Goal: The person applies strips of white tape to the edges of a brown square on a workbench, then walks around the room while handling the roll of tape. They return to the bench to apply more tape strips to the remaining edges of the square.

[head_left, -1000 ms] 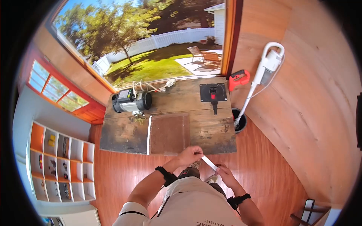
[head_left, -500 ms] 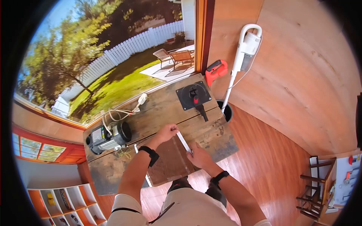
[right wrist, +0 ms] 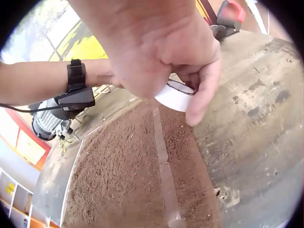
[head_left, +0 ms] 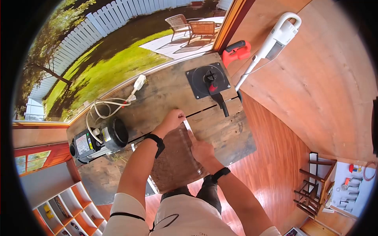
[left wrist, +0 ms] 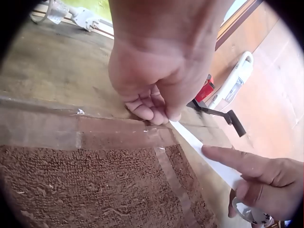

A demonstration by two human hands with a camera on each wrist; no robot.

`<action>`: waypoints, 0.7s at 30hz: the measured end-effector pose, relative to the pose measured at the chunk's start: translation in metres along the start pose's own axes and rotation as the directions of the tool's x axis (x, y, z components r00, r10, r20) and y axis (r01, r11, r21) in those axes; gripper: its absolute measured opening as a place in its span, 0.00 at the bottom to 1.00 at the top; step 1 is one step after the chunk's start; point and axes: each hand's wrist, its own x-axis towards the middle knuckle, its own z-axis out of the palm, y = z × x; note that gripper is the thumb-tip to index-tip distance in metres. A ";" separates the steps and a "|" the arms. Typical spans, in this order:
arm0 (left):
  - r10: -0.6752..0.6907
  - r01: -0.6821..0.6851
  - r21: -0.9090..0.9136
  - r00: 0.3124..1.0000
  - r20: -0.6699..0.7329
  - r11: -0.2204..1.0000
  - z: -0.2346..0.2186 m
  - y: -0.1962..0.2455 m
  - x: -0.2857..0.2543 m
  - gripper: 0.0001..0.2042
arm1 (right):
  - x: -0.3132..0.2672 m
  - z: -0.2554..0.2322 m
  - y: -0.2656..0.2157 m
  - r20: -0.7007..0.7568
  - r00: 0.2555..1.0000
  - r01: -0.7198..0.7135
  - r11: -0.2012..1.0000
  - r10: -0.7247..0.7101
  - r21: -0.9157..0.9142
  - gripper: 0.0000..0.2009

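Left wrist view: the left hand (left wrist: 152, 71) pinches one end of a narrow white tape strip (left wrist: 202, 149) between curled fingertips, just above the corner of a brown fibrous mat (left wrist: 85, 190) lying on the worn wooden workbench (left wrist: 52, 71). The right hand (left wrist: 259, 183) holds the strip's other end, forefinger stretched straight along it, the other fingers curled around a white tape roll (right wrist: 173, 95).

The tape strip (left wrist: 204, 149) is white. The mat (right wrist: 123, 180) is brown and coarse, perhaps speckled. The tabletop (head_left: 232, 133) is weathered grey-brown.
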 end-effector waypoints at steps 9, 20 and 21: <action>0.033 -0.035 0.093 0.999 0.025 0.995 -0.007 0.004 0.001 0.06 | 0.008 0.005 -0.006 0.030 0.999 -0.044 0.999 0.044 -0.001 0.35; 0.020 -0.014 0.242 1.000 -0.022 0.970 0.001 0.016 -0.005 0.06 | 0.015 0.009 -0.008 0.063 0.996 -0.062 0.998 0.060 0.023 0.35; 0.049 -0.036 0.278 0.998 -0.041 0.960 0.002 0.015 -0.005 0.06 | 0.016 0.010 -0.007 0.053 0.997 -0.057 0.998 0.056 0.020 0.35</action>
